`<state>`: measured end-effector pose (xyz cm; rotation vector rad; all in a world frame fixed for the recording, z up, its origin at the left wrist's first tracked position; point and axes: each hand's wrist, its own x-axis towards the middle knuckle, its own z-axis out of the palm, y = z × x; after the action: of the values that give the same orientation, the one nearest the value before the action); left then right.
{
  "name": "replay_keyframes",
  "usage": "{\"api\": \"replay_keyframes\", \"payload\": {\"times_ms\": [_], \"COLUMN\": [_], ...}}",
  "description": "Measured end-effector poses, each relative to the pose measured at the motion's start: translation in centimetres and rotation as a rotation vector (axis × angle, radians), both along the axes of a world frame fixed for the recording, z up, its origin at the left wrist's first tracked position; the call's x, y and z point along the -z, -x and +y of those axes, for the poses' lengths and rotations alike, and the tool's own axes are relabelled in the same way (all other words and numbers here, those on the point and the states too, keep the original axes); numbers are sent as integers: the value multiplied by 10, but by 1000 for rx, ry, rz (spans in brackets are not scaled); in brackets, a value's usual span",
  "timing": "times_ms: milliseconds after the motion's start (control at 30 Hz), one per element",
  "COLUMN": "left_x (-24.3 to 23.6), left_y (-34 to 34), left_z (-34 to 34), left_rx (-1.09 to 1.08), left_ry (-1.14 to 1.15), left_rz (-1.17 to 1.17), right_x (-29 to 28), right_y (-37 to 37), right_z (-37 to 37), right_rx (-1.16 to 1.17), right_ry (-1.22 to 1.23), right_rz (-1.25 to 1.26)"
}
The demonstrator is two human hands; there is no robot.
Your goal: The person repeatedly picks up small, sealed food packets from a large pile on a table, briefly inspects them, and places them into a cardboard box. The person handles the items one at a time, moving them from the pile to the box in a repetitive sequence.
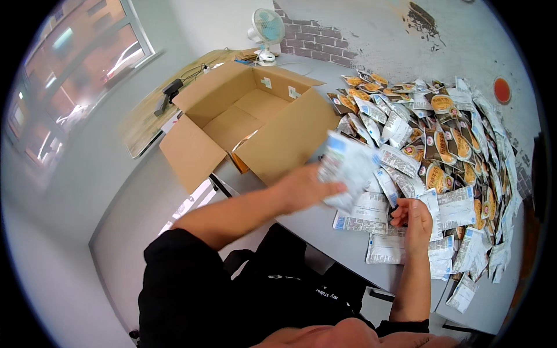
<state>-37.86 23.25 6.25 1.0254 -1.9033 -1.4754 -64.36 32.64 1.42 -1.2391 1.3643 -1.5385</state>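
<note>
My left hand is closed on a silvery-white sealed packet, held up in front of the cardboard box's near right corner. The packet is slightly blurred by motion. My right hand hovers at the near edge of a large pile of packets, its fingers loosely bent and apart, with nothing visible in them. Some packets lie with their pale printed backs up; others show dark fronts with an orange-yellow food picture. The open cardboard box stands left of the pile, flaps spread, its visible inside holding no packets.
A small white-and-teal fan stands behind the box. Beyond the box's left side are a wooden tabletop and a black device with cables. The grey table has its front edge close to my body. A window is at far left.
</note>
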Motion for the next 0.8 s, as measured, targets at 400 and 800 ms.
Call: {"api": "replay_keyframes", "payload": {"times_ms": [400,800], "left_x": [-32,-33], "left_y": [-157,-152], "left_z": [-101,-115], "left_rx": [-487,-155], "left_ry": [569,210], "left_rz": [-987,-1031], "right_x": [6,-1], "right_y": [-6,-9], "right_z": [0,-1], "right_rx": [-36,-28], "right_ry": [70,120], "right_rz": [277,552]}}
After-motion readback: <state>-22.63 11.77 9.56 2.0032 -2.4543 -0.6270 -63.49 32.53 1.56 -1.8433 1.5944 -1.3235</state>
